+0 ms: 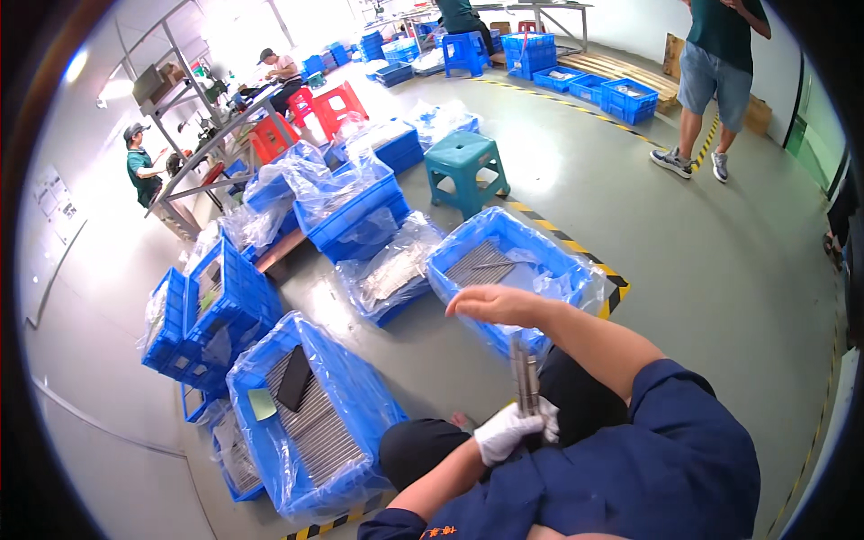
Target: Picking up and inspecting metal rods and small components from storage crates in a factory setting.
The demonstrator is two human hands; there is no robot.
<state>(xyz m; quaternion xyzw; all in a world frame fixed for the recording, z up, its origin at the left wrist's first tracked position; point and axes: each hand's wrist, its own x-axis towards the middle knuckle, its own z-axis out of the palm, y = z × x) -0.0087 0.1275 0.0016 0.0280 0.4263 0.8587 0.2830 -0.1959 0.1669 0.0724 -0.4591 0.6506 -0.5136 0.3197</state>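
My left hand (pixel 508 434), in a white glove, is closed around a small bundle of thin metal rods (pixel 525 378) that stands up in front of my body. My right hand (pixel 497 304) is bare, its fingers stretched out, above the near edge of a blue crate (pixel 576 261) lined with clear plastic. Inside that crate lie grey metal rods (pixel 480 265), apart from my right hand. Left of my knees, a larger lined blue crate (pixel 364 382) holds rows of similar rods (pixel 328 432). A black flat rectangular object (pixel 294 378) and a green slip of paper (pixel 262 404) rest on them.
Stacked blue crates (pixel 229 297) stand at the left, and plastic-covered crates (pixel 360 216) lie ahead. A teal stool (pixel 465 166) is beyond the right crate, beside striped floor tape (pixel 567 238). Red stools (pixel 337 108) stand farther off. A person (pixel 717 72) stands at the far right; others are at the back.
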